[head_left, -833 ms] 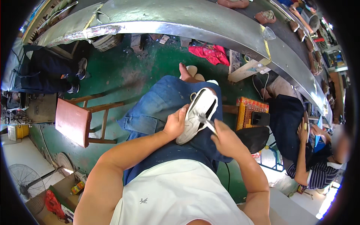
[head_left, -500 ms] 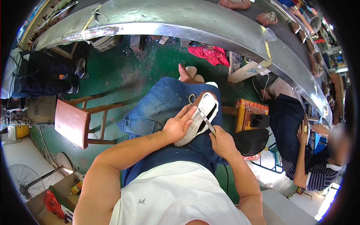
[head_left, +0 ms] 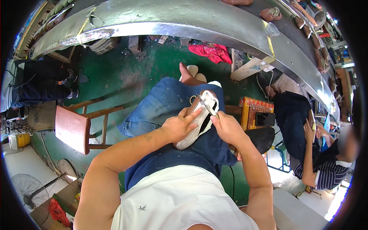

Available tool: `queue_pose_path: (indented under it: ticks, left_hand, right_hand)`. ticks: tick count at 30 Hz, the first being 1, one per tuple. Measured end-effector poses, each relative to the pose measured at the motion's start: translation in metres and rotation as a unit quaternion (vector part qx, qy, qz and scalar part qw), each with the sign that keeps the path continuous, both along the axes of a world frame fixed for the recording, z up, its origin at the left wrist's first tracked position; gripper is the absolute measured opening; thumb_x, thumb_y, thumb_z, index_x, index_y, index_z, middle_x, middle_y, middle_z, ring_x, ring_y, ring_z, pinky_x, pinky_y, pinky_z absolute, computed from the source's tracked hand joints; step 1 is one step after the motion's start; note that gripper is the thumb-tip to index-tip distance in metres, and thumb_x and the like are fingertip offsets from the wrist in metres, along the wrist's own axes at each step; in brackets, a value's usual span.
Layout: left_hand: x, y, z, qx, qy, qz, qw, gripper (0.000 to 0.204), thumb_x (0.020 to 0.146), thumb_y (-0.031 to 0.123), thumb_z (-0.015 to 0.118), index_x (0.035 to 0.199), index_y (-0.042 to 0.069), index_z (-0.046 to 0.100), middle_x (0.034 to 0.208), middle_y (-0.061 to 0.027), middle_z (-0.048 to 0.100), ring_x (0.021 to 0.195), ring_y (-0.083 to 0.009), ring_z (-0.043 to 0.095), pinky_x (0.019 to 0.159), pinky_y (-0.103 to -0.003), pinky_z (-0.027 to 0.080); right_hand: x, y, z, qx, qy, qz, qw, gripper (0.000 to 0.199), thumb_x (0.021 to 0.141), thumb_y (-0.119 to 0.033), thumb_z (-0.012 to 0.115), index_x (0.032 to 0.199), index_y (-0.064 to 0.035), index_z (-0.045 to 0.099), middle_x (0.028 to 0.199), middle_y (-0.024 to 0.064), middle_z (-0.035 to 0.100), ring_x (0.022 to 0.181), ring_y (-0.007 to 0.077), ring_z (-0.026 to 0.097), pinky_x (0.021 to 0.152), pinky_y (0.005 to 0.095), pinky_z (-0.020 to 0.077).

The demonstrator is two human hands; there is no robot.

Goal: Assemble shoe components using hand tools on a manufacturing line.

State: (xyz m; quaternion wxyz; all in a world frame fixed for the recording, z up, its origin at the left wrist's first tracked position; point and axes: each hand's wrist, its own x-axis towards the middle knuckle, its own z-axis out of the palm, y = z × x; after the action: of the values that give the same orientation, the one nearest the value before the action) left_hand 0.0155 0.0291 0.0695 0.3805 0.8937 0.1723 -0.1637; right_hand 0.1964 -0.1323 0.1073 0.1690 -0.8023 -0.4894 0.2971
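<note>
Blade: its tip has gone further toward the far end of the shoe since the earlier frames; it lies across that end, slanting up to the left.
Left hand: on the shoe's left flank, fingers spread over the pale face, a narrow grip holding the shoe; what lies beneath the palm is hidden.
Right hand: just right of the shoe, fist wrapped tightly around the butt of the blade.
Shoe: lying on the lap of the jeans, far end turned slightly right, touched by both the left hand and the blade.
Brown edge: bare, with a row of stitches, on the left of the shoe's far end.
White face: covers most of the shoe from middle to near end; a dark gap runs down its right side.
Progress: work seems partway, with the blade at the shoe's far end; how much of the white face is finished cannot be told, and the near end has no blade on it.
Stool: well left of the shoe.
Phone: right of the shoe, well apart.
Bench: beyond the shoe.
</note>
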Motion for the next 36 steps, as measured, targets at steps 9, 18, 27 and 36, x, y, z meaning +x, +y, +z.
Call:
queue_pose_path:
  ticks: [9, 18, 27, 36]
  left_hand:
    - [-0.046, -0.027, -0.059, -0.173, -0.206, 0.218, 0.938, 0.070, 0.106, 0.040, 0.047, 0.163, 0.010, 0.020, 0.157, -0.0308, 0.035, 0.130, -0.0450, 0.056, 0.110, -0.042, 0.044]
    - [-0.040, -0.014, -0.030, -0.255, -0.088, 0.197, 0.942, 0.071, 0.104, 0.033, 0.054, 0.159, -0.001, 0.025, 0.146, -0.0296, 0.051, 0.136, -0.0372, 0.052, 0.114, -0.038, 0.039]
    - [-0.043, -0.012, -0.012, -0.292, -0.047, 0.168, 0.940, 0.097, 0.090, 0.021, 0.074, 0.163, 0.006, 0.013, 0.154, -0.0252, 0.044, 0.141, -0.0324, 0.047, 0.118, -0.036, 0.035]
    - [-0.032, -0.005, 0.015, -0.202, -0.010, 0.120, 0.972, 0.117, 0.080, 0.017, 0.078, 0.163, 0.006, -0.003, 0.128, -0.0344, 0.061, 0.119, -0.0477, 0.062, 0.106, -0.042, 0.046]
  right_hand:
    - [-0.014, -0.014, 0.007, -0.043, 0.042, -0.014, 0.998, 0.039, 0.107, -0.036, 0.046, 0.100, 0.0019, 0.055, 0.088, 0.0291, 0.067, 0.088, 0.0483, 0.065, 0.079, 0.0551, 0.0497]
    - [-0.047, -0.026, 0.003, -0.044, 0.166, -0.025, 0.985, 0.038, 0.106, -0.032, 0.050, 0.115, 0.0042, 0.058, 0.094, 0.0301, 0.067, 0.090, 0.0493, 0.065, 0.079, 0.0550, 0.0503]
    - [-0.062, -0.044, -0.009, 0.091, 0.131, -0.029, 0.987, 0.041, 0.107, -0.036, 0.047, 0.118, 0.0030, 0.057, 0.094, 0.0285, 0.068, 0.090, 0.0477, 0.066, 0.079, 0.0531, 0.0520]
    - [-0.063, -0.050, -0.012, -0.007, 0.060, 0.039, 0.997, 0.036, 0.105, -0.030, 0.051, 0.118, 0.0024, 0.058, 0.095, 0.0261, 0.068, 0.090, 0.0459, 0.066, 0.078, 0.0502, 0.0537]
